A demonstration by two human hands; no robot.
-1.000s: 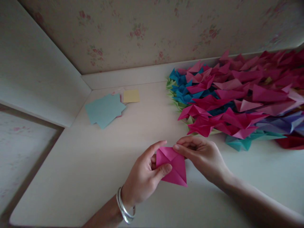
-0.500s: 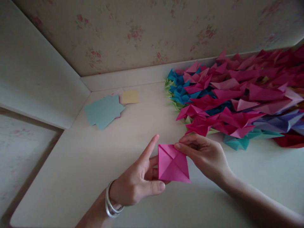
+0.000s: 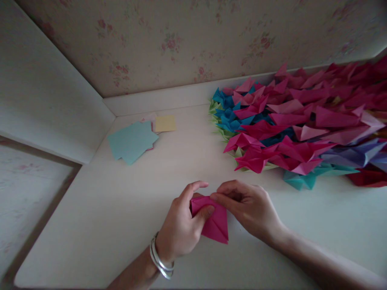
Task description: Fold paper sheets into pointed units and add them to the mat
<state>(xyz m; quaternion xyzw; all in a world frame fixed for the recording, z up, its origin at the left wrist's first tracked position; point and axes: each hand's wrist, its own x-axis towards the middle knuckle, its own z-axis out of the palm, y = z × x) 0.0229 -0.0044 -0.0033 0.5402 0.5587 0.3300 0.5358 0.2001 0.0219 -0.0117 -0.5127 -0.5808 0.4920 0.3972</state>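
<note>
A folded square of pink origami paper (image 3: 216, 227) is held between both hands above the white table. My left hand (image 3: 183, 223), with silver bangles on its wrist, grips it from the left, thumb pressed on the front face and other fingers partly hidden behind. At the paper's top edge, my right hand (image 3: 249, 207) pinches with thumb and index finger. Creases show across the paper's face; its back is hidden.
A large heap of folded paper pieces (image 3: 302, 121) in pink, blue, green, purple and red covers the table's right side. Light-blue paper sheets (image 3: 131, 141) and a yellow paper square (image 3: 165, 123) lie at the back left. A floral wall (image 3: 172, 44) rises behind the white table (image 3: 90, 225).
The pink paper has moved left and slightly down and tilted. My left thumb has come up from below onto its face, and the left index finger has curled in.
</note>
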